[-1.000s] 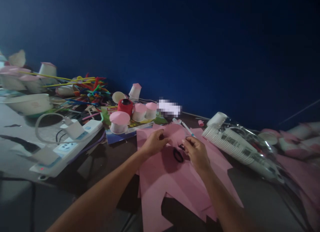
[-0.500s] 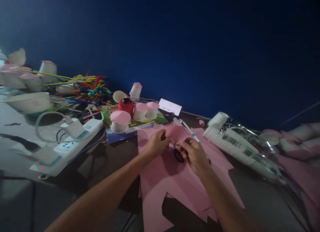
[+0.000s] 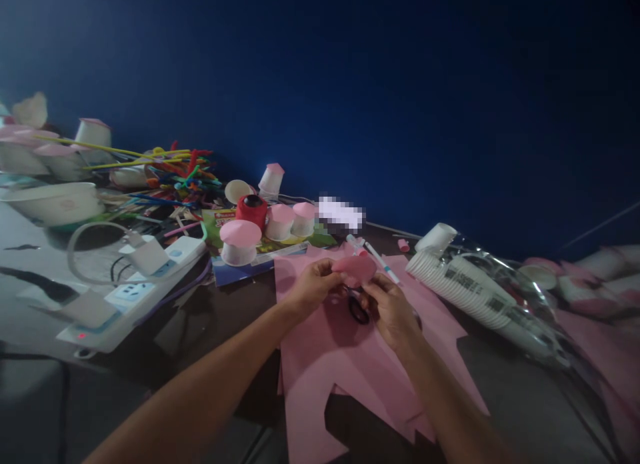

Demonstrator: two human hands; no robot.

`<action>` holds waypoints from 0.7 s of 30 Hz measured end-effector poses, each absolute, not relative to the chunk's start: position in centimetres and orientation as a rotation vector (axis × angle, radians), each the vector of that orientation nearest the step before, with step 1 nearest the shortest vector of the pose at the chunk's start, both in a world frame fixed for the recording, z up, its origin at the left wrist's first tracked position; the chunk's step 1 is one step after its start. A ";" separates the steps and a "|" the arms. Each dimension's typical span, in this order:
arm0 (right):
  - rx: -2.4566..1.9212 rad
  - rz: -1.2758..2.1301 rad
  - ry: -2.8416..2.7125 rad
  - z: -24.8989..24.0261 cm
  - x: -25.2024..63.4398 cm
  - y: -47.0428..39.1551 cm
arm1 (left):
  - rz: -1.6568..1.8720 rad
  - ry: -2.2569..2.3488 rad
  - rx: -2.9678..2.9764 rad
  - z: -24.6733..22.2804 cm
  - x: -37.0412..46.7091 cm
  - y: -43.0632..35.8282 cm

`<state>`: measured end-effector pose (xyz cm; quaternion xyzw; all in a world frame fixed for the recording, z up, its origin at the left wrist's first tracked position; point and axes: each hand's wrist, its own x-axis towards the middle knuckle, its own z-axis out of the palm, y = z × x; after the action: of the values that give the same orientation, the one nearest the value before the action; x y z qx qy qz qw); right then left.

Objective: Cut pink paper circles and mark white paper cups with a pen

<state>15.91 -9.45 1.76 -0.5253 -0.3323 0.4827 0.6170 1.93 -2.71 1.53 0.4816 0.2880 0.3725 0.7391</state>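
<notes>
A round pink paper piece (image 3: 355,271) is held up between both hands, above larger pink sheets (image 3: 320,364). My left hand (image 3: 317,285) pinches its left edge. On its right edge, the fingers of my right hand (image 3: 387,304) are closed. Black-handled scissors (image 3: 358,311) show just under the paper, close to my right fingers; whether they are touched is unclear. A white marker (image 3: 382,263) lies behind my right hand. White cups with pink cone tops (image 3: 241,234) stand to the left of the sheets.
A stack of white paper cups (image 3: 460,284) in clear plastic lies at the right. On the left are a power strip (image 3: 135,294) with plugs, a white bowl (image 3: 57,204) and colourful pipe cleaners (image 3: 187,171). A red object (image 3: 251,212) stands among the cups.
The round pink piece has tilted flatter and now spans both hands. My right hand has shifted slightly, from below the paper to its right edge.
</notes>
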 end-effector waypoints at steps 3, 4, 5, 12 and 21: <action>-1.178 1.159 -0.736 2.0 15.7 -9.5 | 0.814 0.582 1.028 1.2 2.0 -2.6; -1.178 1.160 -0.735 2.0 15.7 -9.5 | 0.809 0.572 1.015 1.2 2.0 -2.7; -1.181 1.153 -0.735 2.0 15.7 -9.5 | 0.808 0.562 1.003 1.2 2.1 -2.7; -1.176 1.063 -0.767 1.8 15.4 -9.5 | 0.814 0.486 0.987 1.0 2.4 -2.9; -1.301 0.939 -0.830 1.3 15.4 -9.4 | 0.796 0.496 1.046 1.3 2.4 -3.0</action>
<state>15.42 -9.40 1.26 -0.5656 -0.3606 0.4084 0.6190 2.38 -3.04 1.30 0.4810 0.2281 0.3660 0.7633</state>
